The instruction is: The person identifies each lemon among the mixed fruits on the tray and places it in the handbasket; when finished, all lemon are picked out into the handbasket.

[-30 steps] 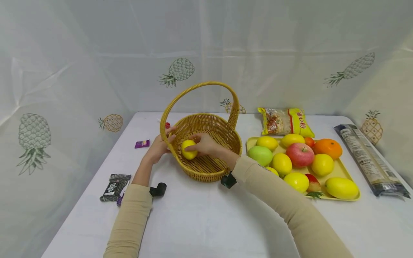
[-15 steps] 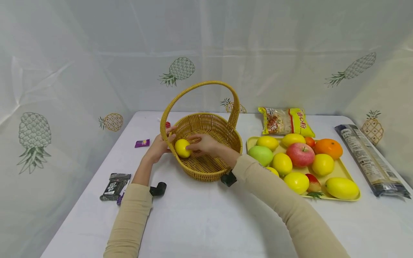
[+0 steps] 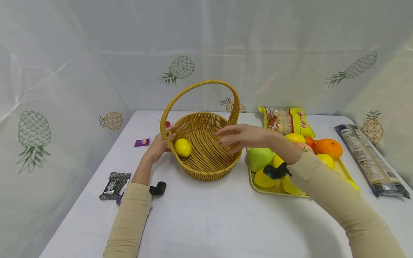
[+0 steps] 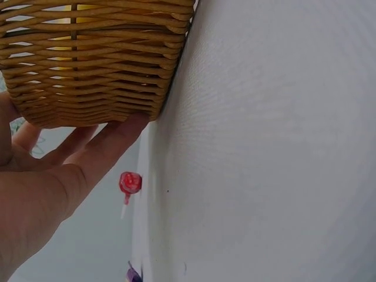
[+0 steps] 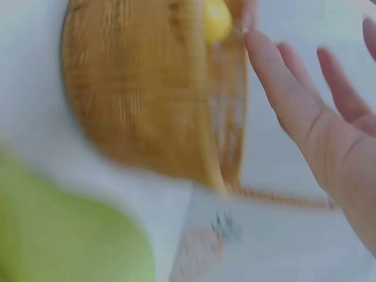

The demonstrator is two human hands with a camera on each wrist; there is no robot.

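Observation:
A yellow lemon (image 3: 183, 147) lies inside the woven wicker basket (image 3: 208, 176), against its left wall. My left hand (image 3: 157, 147) rests on the basket's left side near the foot of the handle. In the left wrist view, the fingers (image 4: 108, 141) of that hand lie extended along the outside of the weave. My right hand (image 3: 246, 135) hovers over the basket's right rim, fingers spread and holding nothing. The right wrist view, partly blurred, shows this hand (image 5: 329, 129) apart from the basket, with a green fruit (image 5: 76, 229) low in the left corner.
Right of the basket, a yellow tray (image 3: 342, 170) of fruit is partly covered by my right arm. Behind it lies a yellow food packet (image 3: 285, 121); a long packet (image 3: 371, 159) lies far right. A red lollipop (image 4: 130, 183), a purple sweet (image 3: 142, 142) and a black packet (image 3: 114, 186) lie left.
The lemon shifted left inside the basket, and my right hand let go of it. That hand then moved right, out over the rim towards the tray. My left hand stayed in place.

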